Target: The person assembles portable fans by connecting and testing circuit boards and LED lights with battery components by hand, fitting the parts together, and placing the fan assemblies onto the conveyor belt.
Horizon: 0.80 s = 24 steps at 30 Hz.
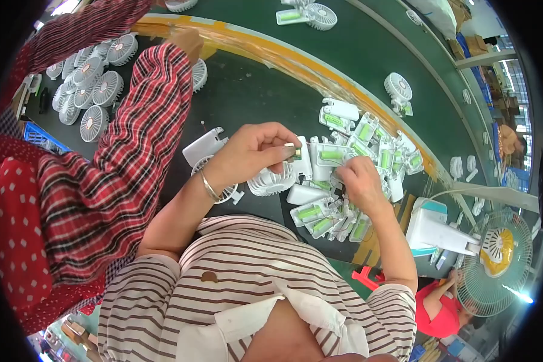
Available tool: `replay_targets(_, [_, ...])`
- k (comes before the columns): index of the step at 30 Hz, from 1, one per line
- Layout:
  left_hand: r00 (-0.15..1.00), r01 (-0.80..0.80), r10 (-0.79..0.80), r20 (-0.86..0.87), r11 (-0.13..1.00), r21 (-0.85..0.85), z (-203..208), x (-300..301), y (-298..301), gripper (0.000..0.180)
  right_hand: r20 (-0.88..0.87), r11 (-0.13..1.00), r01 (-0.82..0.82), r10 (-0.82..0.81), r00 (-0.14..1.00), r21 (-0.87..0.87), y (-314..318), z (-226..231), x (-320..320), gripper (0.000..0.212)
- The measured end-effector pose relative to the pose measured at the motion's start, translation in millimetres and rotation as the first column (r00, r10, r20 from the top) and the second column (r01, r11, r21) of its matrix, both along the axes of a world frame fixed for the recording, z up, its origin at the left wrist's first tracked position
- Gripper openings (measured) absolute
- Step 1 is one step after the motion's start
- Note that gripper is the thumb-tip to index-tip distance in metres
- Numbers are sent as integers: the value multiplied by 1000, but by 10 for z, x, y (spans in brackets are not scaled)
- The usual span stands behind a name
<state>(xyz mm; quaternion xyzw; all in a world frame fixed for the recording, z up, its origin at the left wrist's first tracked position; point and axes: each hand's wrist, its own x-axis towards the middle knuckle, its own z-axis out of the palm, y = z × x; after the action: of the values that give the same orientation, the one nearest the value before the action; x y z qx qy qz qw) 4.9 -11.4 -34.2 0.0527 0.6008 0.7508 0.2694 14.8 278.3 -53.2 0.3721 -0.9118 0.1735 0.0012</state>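
My left hand [252,152] pinches a small green circuit board [295,153] between thumb and fingers. Just below those fingers lies a white mini fan head [271,183], and another white fan [228,188] sits partly under my left wrist. A white handle shell with a green battery [330,155] is between my two hands. At its right end my right hand [363,184] has its fingers curled and pressed together; whatever is in them is hidden. Beside and below that hand spreads a heap of white handle shells with green batteries [311,212] and thin wires.
At left, another person's plaid sleeve [145,114] reaches across the dark table, near piled white fan heads [92,72]. Beyond a yellow-taped edge [235,43], a green conveyor belt [356,54] carries fan parts. A larger desk fan [495,259] stands right.
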Motion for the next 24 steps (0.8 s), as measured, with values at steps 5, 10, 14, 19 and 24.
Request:
replay_targets(5, [999, 20, -24, 42, 997, 79, -37, 29, -20, 16, 145, 910, 280, -246, 958, -304, -35, 175, -68, 11])
replay_targets(10, [995, -3, -4, 100, 997, 77, -35, 44, 1, 18, 634, 401, 556, 87, 769, -729, -231, 387, 74, 9])
replay_targets(14, [996, -57, 43, 84, 985, 165, -107, 89, 105, 16, 799, 388, 718, 93, 594, -578, -576, 383, 195, 10])
replay_targets(19, [996, -47, 28, 90, 977, 210, -107, 87, 108, 14, 831, 351, 754, 268, 487, -555, -670, 272, 147, 10])
replay_targets(24, [999, 12, -18, 45, 992, 122, -60, 107, 105, 14, 859, 348, 786, 224, 460, -511, -751, 201, 148, 13])
